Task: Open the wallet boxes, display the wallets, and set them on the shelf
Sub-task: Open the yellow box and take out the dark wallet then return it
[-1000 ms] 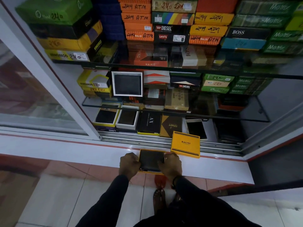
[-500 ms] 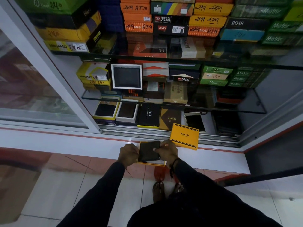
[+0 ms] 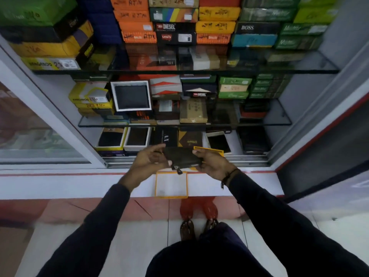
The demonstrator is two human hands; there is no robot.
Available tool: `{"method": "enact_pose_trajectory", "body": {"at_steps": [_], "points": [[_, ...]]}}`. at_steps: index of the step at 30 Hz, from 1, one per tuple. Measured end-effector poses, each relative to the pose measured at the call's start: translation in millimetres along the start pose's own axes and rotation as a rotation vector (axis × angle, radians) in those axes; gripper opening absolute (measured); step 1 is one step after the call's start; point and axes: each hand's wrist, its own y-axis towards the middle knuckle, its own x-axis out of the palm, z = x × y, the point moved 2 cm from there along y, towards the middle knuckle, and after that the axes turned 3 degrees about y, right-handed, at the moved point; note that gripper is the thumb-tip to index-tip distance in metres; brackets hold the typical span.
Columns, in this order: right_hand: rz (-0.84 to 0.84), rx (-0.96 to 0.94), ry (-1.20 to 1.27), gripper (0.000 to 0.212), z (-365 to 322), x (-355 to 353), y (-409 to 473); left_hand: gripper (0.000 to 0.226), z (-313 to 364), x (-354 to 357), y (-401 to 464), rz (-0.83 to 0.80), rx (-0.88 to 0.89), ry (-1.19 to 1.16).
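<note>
Both hands' grip clasps the wallet (image 3: 182,157) (zipper dangling) above its box (image 3: 171,184).

A shop is shown: a glass display cabinet (image 3: 199,71) is packed with branded wallet boxes (image 3: 175,29), many marked by hand with prices. Above its top glass shelf the boxes are stacked in coloured columns; below it, opened boxes (image 3: 130,97) are propped to show wallets.

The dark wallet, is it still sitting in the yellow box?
Apart. The head view shows the wallet lifted between the left hand and right hand, while the yellow box lies empty on the ledge below.
</note>
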Motion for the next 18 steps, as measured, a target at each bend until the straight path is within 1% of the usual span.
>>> {"method": "enact_pose_trajectory", "body": {"at_steps": [3, 6, 7, 9, 11, 12, 14, 16, 18], "points": [[0.03, 0.014, 0.069, 0.02, -0.2, 0.2, -0.2, 0.082, 8.6, 10.4, 2.9, 0.011, 0.025, 0.042], [0.072, 0.019, 0.094, 0.028, 0.3, -5.5, -4.7, 0.071, 11.5, 19.9, 5.1, -0.005, 0.021, 0.098], [0.089, 0.024, 0.102, 0.031, 0.0, -7.2, -7.1, 0.07, 10.9, 21.9, 5.4, -0.008, 0.02, 0.142], [0.117, 0.031, 0.126, 0.028, -0.7, -8.2, -10.0, 0.071, 9.0, 25.1, 5.2, -0.011, 0.027, 0.246], [0.125, 0.043, 0.146, 0.027, -0.3, -7.5, -12.2, 0.068, 9.2, 27.7, 4.9, 0.024, 0.055, 0.306], [0.119, 0.048, 0.167, 0.029, -1.0, -7.2, -13.7, 0.064, 10.3, 29.1, 5.2, 0.054, 0.07, 0.307], [0.088, 0.062, 0.226, 0.039, 0.0, -4.4, -18.7, 0.055, 11.8, 31.3, 5.9, 0.13, 0.074, 0.244], [0.036, 0.087, 0.278, 0.047, 5.0, 3.4, -26.8, 0.057, 9.4, 32.7, 7.9, 0.188, 0.047, 0.17], [-0.06, 0.101, 0.271, 0.045, 12.1, 17.1, -33.5, 0.06, 3.3, 35.3, 9.8, 0.21, 0.001, 0.107]]}}
